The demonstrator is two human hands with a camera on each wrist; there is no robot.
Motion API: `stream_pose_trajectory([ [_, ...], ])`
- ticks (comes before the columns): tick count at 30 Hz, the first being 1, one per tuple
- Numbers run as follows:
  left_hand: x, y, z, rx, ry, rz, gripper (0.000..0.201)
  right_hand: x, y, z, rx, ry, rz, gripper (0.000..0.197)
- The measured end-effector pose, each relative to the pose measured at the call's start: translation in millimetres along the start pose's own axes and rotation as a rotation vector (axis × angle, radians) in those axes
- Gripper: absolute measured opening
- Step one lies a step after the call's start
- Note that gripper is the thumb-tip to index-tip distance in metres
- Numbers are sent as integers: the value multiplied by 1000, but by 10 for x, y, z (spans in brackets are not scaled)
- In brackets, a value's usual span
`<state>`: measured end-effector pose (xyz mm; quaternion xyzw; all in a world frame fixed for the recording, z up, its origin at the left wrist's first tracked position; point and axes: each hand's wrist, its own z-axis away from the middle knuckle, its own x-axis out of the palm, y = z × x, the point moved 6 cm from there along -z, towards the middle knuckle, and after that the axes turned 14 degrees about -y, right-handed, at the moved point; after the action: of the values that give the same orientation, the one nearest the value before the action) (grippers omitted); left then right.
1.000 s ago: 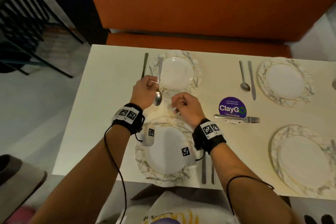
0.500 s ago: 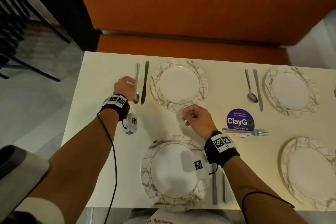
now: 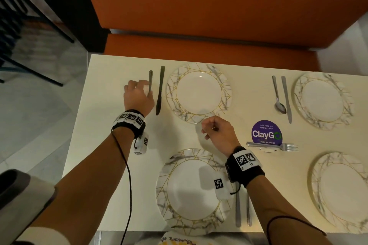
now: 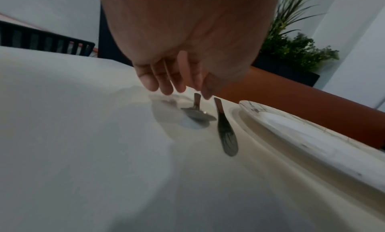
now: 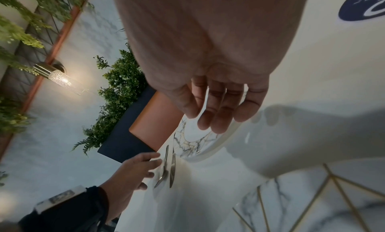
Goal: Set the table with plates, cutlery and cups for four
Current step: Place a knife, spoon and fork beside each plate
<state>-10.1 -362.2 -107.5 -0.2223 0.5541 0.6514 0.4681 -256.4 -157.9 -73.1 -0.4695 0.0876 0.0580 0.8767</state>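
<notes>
The left hand (image 3: 138, 96) hovers low over the tabletop (image 3: 111, 125) near its far-left corner, fingers (image 4: 164, 84) loosely extended above the handle of a spoon (image 4: 197, 114); whether a fingertip touches the handle cannot be told. The spoon lies just beside a knife (image 3: 160, 89), which runs parallel along the left side of the far-left plate (image 3: 199, 92). The right hand (image 3: 218, 135) hangs over the bare surface between that plate and the near-left plate (image 3: 191, 191), fingers loosely curled and holding nothing.

The spoon's bowl is hidden behind the left hand in the head view and appears only in the wrist views, both blurred. Two pieces of cutlery (image 3: 242, 213) by the near-left plate are partly covered by the right wrist, and their kind is hard to make out.

Further right, a second spoon (image 3: 277, 95) and knife (image 3: 286, 98) sit beside the far-right plate (image 3: 322, 101). A fork (image 3: 272, 146) lies crosswise against a purple ClayGo sign (image 3: 266, 132). The near-right plate (image 3: 342, 191) is cut off by the frame edge.

An orange bench (image 3: 199, 16) lines the tabletop's far edge, with green plants (image 4: 291, 42) and a lit wall lamp (image 5: 56, 77) beyond.
</notes>
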Motion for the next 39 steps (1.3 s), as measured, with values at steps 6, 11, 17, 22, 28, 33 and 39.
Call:
stream_pose_trajectory([
  [6,112,114,-197,214,-206,-337,60,-73,112,66,13,18,32,7],
  [11,140,110,-259,197,-241,-390,58,-98,173,71,10,39,60,8],
  [17,167,143,-272,189,-230,-402,59,-58,177,20,11,29,47,8],
  [22,78,137,-217,216,-187,-290,60,-31,141,-7,5,23,15,8],
  [28,-19,-108,-230,152,-143,-360,53,-33,141,-17,0,24,29,8],
  [33,-5,-85,-289,152,-174,-421,52,-36,176,-7,1,33,31,7],
  [39,8,10,-318,112,-176,-394,53,-55,207,-20,9,46,44,8],
])
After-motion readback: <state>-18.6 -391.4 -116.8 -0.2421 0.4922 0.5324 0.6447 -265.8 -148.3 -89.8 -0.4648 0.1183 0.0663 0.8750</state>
